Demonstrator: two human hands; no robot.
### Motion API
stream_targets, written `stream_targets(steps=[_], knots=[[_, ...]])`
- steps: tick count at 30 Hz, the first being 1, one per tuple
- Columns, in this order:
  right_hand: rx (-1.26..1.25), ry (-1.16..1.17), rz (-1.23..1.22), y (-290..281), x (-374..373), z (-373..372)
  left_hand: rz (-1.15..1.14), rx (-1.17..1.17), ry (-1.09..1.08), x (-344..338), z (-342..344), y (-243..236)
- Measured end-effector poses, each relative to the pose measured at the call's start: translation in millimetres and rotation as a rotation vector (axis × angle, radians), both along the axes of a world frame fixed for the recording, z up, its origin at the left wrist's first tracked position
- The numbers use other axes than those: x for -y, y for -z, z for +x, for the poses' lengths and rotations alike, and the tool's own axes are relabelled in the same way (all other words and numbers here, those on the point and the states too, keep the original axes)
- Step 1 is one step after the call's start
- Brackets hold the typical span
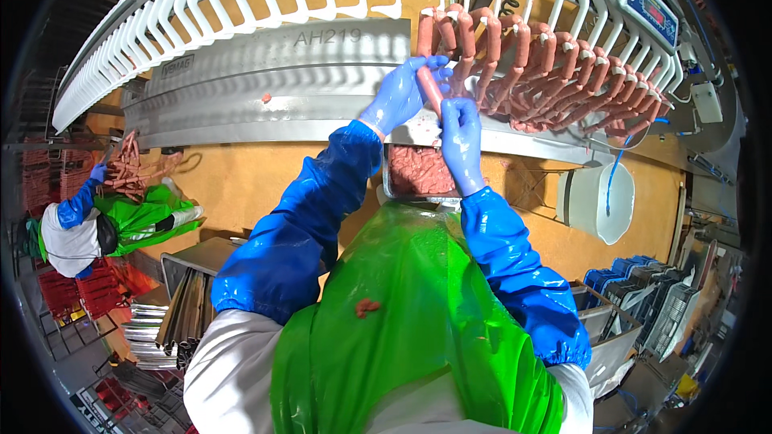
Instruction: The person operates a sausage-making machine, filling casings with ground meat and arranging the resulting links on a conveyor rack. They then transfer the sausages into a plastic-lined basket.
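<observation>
A pale pink sausage [431, 89] slants between my two hands, just before the row of white hooks. My left hand [394, 99], in a blue glove, curls its fingers round the upper part of it. At the lower end, my right hand [461, 145], gloved alike, is closed with thumb and fingers on the same sausage. Right behind them hang linked sausages [521, 47] in loops from the hooks, running on to the right. Whether the held sausage joins that string is hidden by my left fingers.
Bare white hooks [217, 0] curve off leftward above a grey metal trough [265, 84]. A tray of minced meat [420, 170] sits below my hands. To the right are a white bin [599, 201] and a control screen [651, 12]. A co-worker [112, 221] handles sausages far left.
</observation>
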State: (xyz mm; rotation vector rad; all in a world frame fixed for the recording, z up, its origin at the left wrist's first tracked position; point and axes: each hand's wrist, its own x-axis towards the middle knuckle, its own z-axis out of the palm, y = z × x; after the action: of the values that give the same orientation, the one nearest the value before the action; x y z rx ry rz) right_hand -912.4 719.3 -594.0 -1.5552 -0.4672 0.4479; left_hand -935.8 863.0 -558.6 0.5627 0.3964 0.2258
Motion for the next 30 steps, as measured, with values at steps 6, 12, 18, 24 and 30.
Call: stream_targets(steps=[6, 12, 18, 24, 30], knots=[[0.295, -0.269, 0.027, 8, -2, 10, -0.007, 0.239, 0.128, -1, 10, 26], [0.325, -0.583, -0.152, -14, -2, 13, 0.792, -0.12, -0.212, -4, -42, -43], [0.53, -0.493, 0.397, -138, -22, 28, 2.03, 0.108, 0.285, -14, -85, -195], [0.084, -0.768, -0.021, -129, 10, 44, 2.101, 0.16, 0.232, -21, -66, -159], [0.629, -0.927, -0.392, -110, 53, 65, 1.651, -0.181, 0.956, -48, -34, -43]])
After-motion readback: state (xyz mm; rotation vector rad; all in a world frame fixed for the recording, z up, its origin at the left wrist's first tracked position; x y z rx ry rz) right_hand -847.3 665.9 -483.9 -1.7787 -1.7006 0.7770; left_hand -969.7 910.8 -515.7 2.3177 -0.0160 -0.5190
